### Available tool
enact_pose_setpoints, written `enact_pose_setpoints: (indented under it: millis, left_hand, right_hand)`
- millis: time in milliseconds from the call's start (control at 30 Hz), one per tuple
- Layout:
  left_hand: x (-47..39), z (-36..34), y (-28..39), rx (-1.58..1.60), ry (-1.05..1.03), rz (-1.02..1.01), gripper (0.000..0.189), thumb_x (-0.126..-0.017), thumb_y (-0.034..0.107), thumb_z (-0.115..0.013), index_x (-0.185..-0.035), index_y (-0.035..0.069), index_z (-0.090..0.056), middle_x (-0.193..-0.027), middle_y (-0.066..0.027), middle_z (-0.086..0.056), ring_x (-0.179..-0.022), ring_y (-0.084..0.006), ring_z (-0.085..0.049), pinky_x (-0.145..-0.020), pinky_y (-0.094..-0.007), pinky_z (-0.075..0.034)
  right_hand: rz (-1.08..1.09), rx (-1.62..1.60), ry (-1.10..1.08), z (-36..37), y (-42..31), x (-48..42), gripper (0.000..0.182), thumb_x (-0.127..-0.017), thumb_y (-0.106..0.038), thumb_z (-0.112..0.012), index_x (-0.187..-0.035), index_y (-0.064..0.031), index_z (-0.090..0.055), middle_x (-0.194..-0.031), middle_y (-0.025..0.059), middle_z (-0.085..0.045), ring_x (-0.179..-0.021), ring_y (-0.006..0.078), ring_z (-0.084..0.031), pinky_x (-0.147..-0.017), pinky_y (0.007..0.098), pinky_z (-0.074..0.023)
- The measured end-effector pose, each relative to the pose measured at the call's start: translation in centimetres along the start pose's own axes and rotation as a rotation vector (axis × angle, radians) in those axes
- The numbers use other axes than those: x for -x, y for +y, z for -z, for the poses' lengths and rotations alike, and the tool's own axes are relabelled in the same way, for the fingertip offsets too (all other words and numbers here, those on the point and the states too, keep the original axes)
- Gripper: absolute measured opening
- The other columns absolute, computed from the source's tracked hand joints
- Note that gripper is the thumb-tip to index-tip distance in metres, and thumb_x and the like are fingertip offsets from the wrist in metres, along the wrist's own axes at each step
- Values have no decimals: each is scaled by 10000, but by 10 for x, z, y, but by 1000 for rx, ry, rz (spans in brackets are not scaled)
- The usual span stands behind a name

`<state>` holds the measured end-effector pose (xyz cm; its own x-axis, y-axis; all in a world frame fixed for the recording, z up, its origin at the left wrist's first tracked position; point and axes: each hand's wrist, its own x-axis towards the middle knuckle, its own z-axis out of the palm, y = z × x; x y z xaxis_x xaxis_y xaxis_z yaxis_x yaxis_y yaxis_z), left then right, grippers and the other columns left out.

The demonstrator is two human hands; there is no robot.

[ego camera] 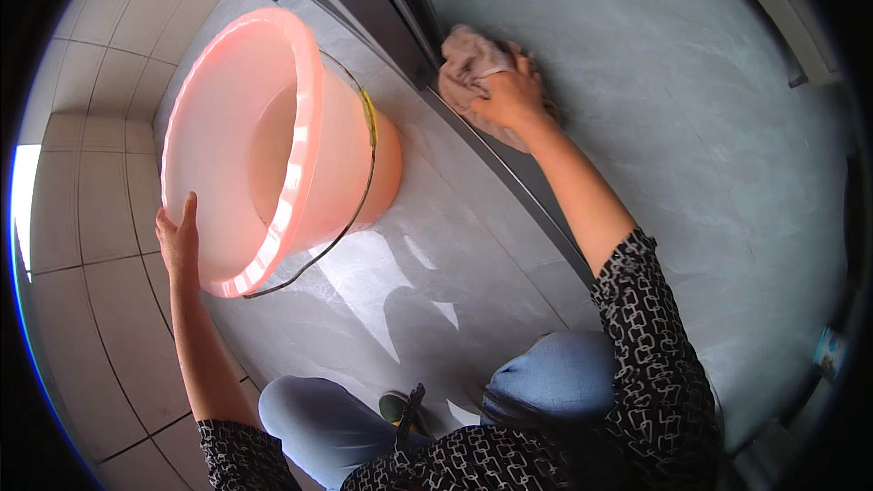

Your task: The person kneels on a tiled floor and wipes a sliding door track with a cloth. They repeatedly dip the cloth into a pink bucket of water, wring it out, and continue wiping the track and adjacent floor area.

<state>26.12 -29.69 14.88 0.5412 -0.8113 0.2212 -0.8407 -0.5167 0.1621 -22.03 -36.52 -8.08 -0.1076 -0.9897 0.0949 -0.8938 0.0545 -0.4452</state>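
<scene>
A large pink plastic bucket (348,170) stands on the grey tiled floor, its scalloped rim facing me. Its wire handle (320,256), with a yellow grip (369,117), hangs down along the outside. My left hand (180,235) grips the near left part of the rim, thumb toward the inside. On the other side, my right hand (513,97) presses a crumpled brownish-pink cloth (470,68) against the floor beside a dark metal door track (508,167). The far fingers of that hand are blurred and partly hidden by the cloth.
A dark sliding-door frame (361,7) rises at the top middle. Beige wall tiles (102,204) line the left side. Grey floor (682,170) stretches to the right, with a light-coloured furniture piece (784,7) at its upper edge. My bent knees (559,372) are close below.
</scene>
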Motion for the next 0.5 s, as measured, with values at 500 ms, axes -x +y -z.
enact_pose_setpoints:
  millis: [500]
  left_hand:
    - [-22,-23,-8,-189,3,-73,1020,-769,754,-492,-1439,13,-282,-1412,-250,-341,-1272,-390,-419,-1028,-494,-374]
  right_hand:
    - [120,19,-85,13,100,166,500,-673,-248,-662,-1148,-107,-591,-1212,156,-547,-1041,372,-550,-798,460,-516]
